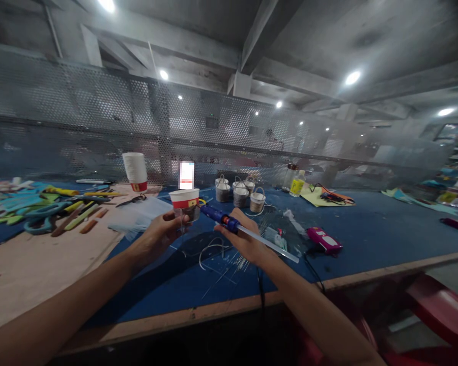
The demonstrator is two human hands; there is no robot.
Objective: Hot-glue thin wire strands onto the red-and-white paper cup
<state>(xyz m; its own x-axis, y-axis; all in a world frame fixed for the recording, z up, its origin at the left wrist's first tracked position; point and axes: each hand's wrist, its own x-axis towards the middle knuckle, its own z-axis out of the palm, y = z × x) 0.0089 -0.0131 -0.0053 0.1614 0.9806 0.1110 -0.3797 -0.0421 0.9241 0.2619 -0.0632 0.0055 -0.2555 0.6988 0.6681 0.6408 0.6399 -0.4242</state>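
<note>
Two hands: left (161,235) on cup (184,204), right (241,239) on glue gun (223,219)

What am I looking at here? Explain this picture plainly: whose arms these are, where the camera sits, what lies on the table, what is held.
There is no machine here. One camera sits on a person's head and looks forward and down, so both bare arms are that person's own. The left hand holds a white paper cup with a red band. The right hand grips a blue glue gun with a clear glue stick in its back end, its tip pointing at the cup. They work over a long table with a blue cover. On it lie a stack of white paper cups, four small grey bucket-like cups with wire handles, colourful scissors and tools on the left, and a pink device on the right.
</note>
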